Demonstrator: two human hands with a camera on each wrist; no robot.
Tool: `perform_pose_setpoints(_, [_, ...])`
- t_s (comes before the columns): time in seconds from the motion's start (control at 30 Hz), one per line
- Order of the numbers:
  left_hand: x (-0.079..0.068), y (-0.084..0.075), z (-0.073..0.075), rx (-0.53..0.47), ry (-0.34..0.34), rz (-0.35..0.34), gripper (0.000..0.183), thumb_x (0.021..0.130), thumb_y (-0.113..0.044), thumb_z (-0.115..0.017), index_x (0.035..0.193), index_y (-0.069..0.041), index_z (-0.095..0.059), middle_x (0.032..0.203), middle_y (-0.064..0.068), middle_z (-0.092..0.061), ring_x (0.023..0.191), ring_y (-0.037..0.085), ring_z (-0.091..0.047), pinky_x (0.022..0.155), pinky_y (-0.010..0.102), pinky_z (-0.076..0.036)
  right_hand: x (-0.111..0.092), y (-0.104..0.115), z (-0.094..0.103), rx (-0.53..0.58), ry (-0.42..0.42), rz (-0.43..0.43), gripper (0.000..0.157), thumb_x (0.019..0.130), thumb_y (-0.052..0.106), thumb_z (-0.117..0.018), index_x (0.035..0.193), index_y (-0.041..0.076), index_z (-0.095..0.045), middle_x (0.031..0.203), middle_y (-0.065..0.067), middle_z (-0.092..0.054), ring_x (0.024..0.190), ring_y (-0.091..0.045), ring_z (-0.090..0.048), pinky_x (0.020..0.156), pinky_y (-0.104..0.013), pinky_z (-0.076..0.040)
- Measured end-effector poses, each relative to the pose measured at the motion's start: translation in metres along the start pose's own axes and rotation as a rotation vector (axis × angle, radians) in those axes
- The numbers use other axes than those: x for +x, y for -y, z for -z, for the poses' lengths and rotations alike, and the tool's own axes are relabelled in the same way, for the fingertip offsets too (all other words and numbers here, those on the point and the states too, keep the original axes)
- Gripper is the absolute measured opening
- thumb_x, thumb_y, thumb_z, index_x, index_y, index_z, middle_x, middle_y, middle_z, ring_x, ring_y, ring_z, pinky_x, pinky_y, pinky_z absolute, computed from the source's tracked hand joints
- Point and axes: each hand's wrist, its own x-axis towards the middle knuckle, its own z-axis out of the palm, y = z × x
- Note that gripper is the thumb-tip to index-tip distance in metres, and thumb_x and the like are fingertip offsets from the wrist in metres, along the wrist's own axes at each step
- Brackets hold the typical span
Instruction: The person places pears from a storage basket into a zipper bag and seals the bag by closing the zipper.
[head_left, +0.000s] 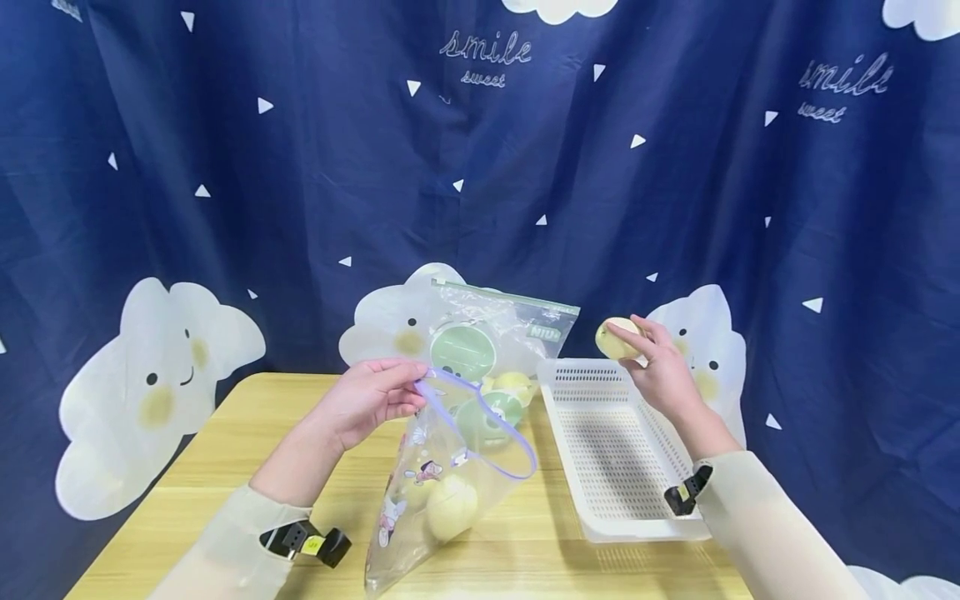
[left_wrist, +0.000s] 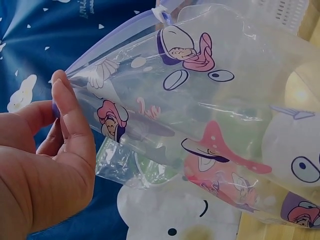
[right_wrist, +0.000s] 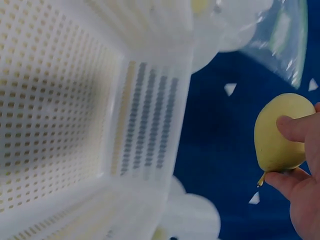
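My left hand (head_left: 375, 396) pinches the purple zip edge of a clear zip bag (head_left: 408, 500) printed with cartoon figures. The bag's mouth gapes toward the right, and a pale yellow pear (head_left: 452, 507) lies low inside it. In the left wrist view, thumb and fingers meet at one corner of the bag (left_wrist: 150, 95). My right hand (head_left: 663, 379) holds another yellow pear (head_left: 617, 338) above the far end of a white basket (head_left: 562, 475). Its stem (right_wrist: 261, 180) points down past the thumb side in the right wrist view.
A second clear zip bag (head_left: 551, 313) with a green zip stands behind the purple one, yellow fruit (head_left: 513, 383) inside. The perforated basket sits on the right of the wooden table (head_left: 277, 408). A blue curtain (head_left: 337, 167) with clouds hangs behind.
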Motion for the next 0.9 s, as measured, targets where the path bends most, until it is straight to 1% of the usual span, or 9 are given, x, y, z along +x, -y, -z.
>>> perform_pose_setpoints(0.1, [0.0, 0.0, -0.001, 0.017, -0.003, 0.006, 0.015, 0.11, -0.012, -0.066, 0.106, -0.007, -0.08, 0.078, -0.004, -0.075, 0.068, 0.005, -0.072, 0.068, 0.016, -0.062, -0.002, 0.016, 0.0, 0.036, -0.06, 0.073, 0.064, 0.084, -0.018, -0.08, 0.141, 0.013, -0.074, 0.157, -0.032, -0.054, 0.144, -0.055, -0.053, 0.112, -0.072, -0.051])
perform_pose_setpoints(0.13, [0.001, 0.0, -0.001, 0.024, -0.003, 0.008, 0.015, 0.11, -0.013, -0.067, 0.106, -0.007, -0.08, 0.077, -0.004, -0.073, 0.066, 0.004, -0.071, 0.066, 0.015, -0.06, -0.003, 0.021, 0.0, 0.044, -0.078, 0.097, 0.065, 0.083, -0.018, -0.081, 0.14, 0.013, -0.075, 0.157, -0.031, -0.055, 0.143, -0.054, -0.055, 0.112, -0.067, -0.053])
perform_pose_setpoints(0.23, [0.001, 0.0, -0.003, 0.048, -0.012, 0.011, 0.015, 0.109, -0.015, -0.068, 0.104, -0.008, -0.081, 0.073, -0.006, -0.069, 0.06, 0.002, -0.064, 0.06, 0.013, -0.055, -0.004, 0.036, 0.0, 0.087, -0.135, 0.176, 0.065, 0.08, -0.02, -0.083, 0.137, 0.011, -0.077, 0.153, -0.031, -0.058, 0.138, -0.053, -0.06, 0.118, -0.033, -0.053])
perform_pose_setpoints(0.3, [0.002, 0.0, -0.004, 0.07, -0.022, 0.011, 0.015, 0.109, -0.016, -0.069, 0.102, -0.01, -0.081, 0.071, -0.007, -0.067, 0.057, 0.001, -0.059, 0.057, 0.012, -0.051, -0.004, 0.046, 0.0, 0.114, -0.169, 0.228, 0.065, 0.078, -0.021, -0.085, 0.135, 0.01, -0.077, 0.152, -0.031, -0.059, 0.133, -0.054, -0.064, 0.115, -0.012, -0.045])
perform_pose_setpoints(0.37, [0.002, 0.0, -0.006, 0.095, -0.033, 0.008, 0.015, 0.109, -0.018, -0.069, 0.1, -0.011, -0.08, 0.069, -0.008, -0.065, 0.055, 0.001, -0.055, 0.054, 0.011, -0.046, -0.003, 0.056, 0.001, 0.146, -0.193, 0.275, 0.066, 0.076, -0.022, -0.086, 0.134, 0.009, -0.078, 0.151, -0.033, -0.059, 0.129, -0.055, -0.067, 0.111, 0.0, -0.036])
perform_pose_setpoints(0.43, [0.003, 0.001, -0.007, 0.116, -0.043, 0.007, 0.015, 0.109, -0.019, -0.069, 0.101, -0.011, -0.079, 0.068, -0.009, -0.063, 0.054, 0.001, -0.052, 0.051, 0.011, -0.041, -0.003, 0.068, 0.002, 0.176, -0.211, 0.321, 0.065, 0.075, -0.023, -0.087, 0.133, 0.006, -0.078, 0.15, -0.034, -0.059, 0.126, -0.056, -0.069, 0.111, 0.001, -0.037])
perform_pose_setpoints(0.57, [0.004, 0.001, -0.008, 0.135, -0.04, -0.001, 0.018, 0.11, -0.021, -0.067, 0.107, -0.006, -0.077, 0.066, -0.009, -0.06, 0.052, 0.001, -0.048, 0.049, 0.012, -0.034, -0.002, 0.093, 0.005, 0.239, -0.221, 0.405, 0.062, 0.076, -0.022, -0.087, 0.131, 0.002, -0.077, 0.149, -0.037, -0.058, 0.125, -0.057, -0.069, 0.113, -0.005, -0.043])
perform_pose_setpoints(0.77, [0.004, 0.0, -0.008, 0.133, -0.034, -0.01, 0.018, 0.111, -0.02, -0.066, 0.105, -0.008, -0.078, 0.067, -0.009, -0.06, 0.053, 0.001, -0.047, 0.049, 0.013, -0.033, -0.003, 0.127, 0.006, 0.303, -0.21, 0.514, 0.061, 0.078, -0.021, -0.086, 0.133, 0.005, -0.076, 0.147, -0.035, -0.059, 0.134, -0.052, -0.063, 0.12, -0.016, -0.046])
perform_pose_setpoints(0.9, [0.005, 0.0, -0.008, 0.126, -0.034, -0.004, 0.018, 0.111, -0.02, -0.066, 0.104, -0.009, -0.078, 0.067, -0.009, -0.061, 0.053, 0.001, -0.048, 0.05, 0.012, -0.033, -0.006, 0.142, 0.005, 0.313, -0.187, 0.554, 0.062, 0.079, -0.017, -0.087, 0.135, 0.008, -0.076, 0.149, -0.031, -0.06, 0.134, -0.046, -0.065, 0.12, -0.018, -0.047])
